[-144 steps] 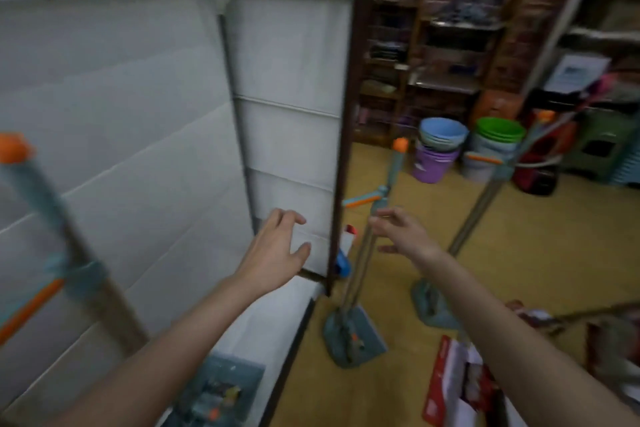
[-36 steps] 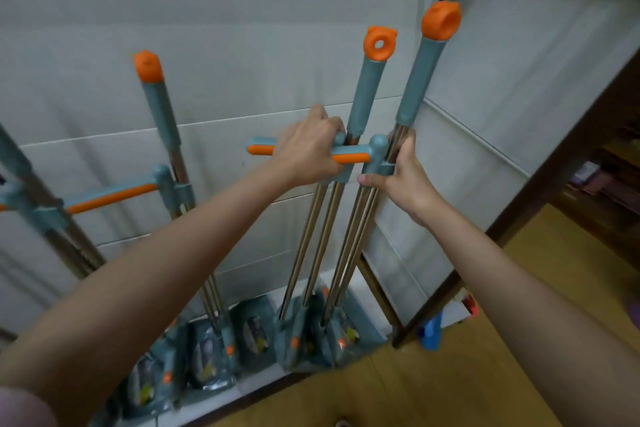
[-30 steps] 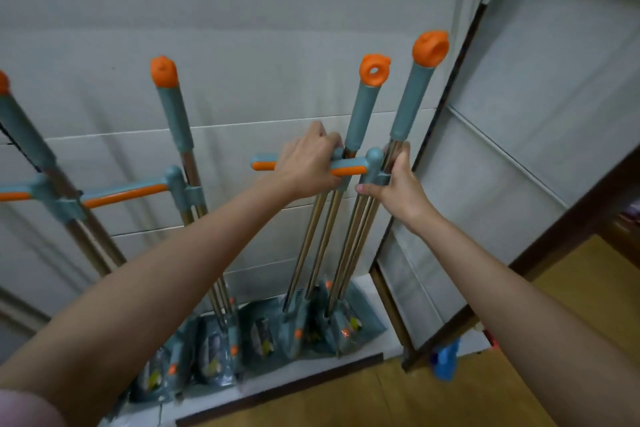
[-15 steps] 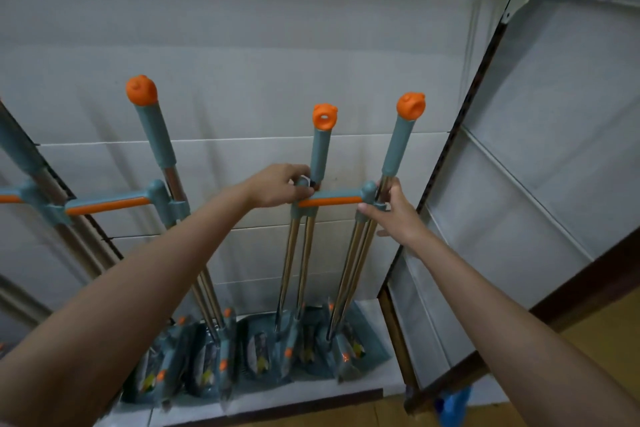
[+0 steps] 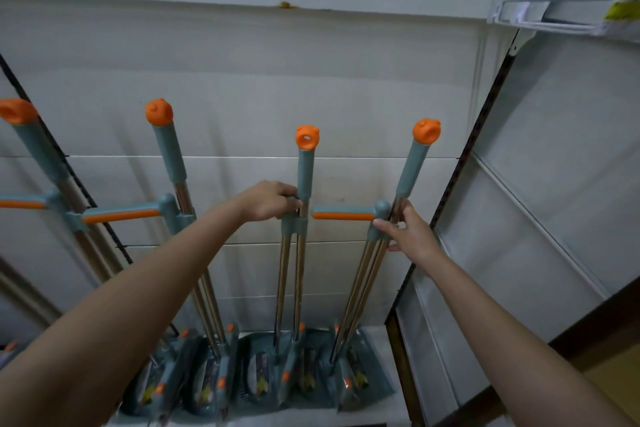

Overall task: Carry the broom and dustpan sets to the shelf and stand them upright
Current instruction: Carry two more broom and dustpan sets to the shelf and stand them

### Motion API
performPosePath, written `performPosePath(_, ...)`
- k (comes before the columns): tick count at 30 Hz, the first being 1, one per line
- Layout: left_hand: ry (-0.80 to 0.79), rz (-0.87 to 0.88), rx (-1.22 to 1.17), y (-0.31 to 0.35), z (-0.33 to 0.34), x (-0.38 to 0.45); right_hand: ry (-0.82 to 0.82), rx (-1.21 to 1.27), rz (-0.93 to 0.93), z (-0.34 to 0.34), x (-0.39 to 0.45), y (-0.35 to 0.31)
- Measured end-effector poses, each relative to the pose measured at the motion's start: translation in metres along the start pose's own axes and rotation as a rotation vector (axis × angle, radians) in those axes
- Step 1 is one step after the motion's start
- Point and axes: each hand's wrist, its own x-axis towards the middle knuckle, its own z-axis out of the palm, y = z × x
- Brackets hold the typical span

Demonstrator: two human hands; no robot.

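A pale grey panelled shelf back wall (image 5: 311,73) fills most of the frame, with a second angled panel (image 5: 554,184) at right behind a dark slotted upright (image 5: 460,177). A white wire bracket (image 5: 554,10) projects at upper right, and a strip of yellow floor (image 5: 620,371) shows at lower right. Along the white bottom shelf (image 5: 388,416), lower centre, four teal-and-orange broom and dustpan sets stand upright in a row, steel poles rising to orange caps. The left hand (image 5: 268,201) grips the centre set (image 5: 299,253) at its teal collar, fingers closed round the pole. The right hand (image 5: 408,230) holds the rightmost set (image 5: 377,263) just below its orange-striped side handle (image 5: 346,215), fingers narrowly curled on the steel poles. Teal dustpans (image 5: 263,371) crowd together on the shelf.
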Motion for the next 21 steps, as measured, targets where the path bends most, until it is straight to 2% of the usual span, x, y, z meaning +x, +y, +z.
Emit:
performPosePath(2,0.008,0.008,0.096,-0.002,0.003,-0.001,-0.047,0.013,0.042,-0.006,0.003,0.000)
performPosePath(6,0.182,0.065,0.195,-0.003,0.015,0.000,-0.139,0.015,0.089,-0.005,0.004,0.001)
performPosePath(11,0.269,0.108,0.313,-0.006,0.023,0.000,-0.067,0.064,0.103,0.001,0.005,0.001)
performPosePath(16,0.260,0.087,0.372,-0.020,0.023,0.000,0.016,0.165,0.122,0.006,0.005,-0.004)
performPosePath(21,0.344,0.058,0.389,-0.032,0.024,-0.001,0.132,0.209,0.141,0.010,0.003,-0.006)
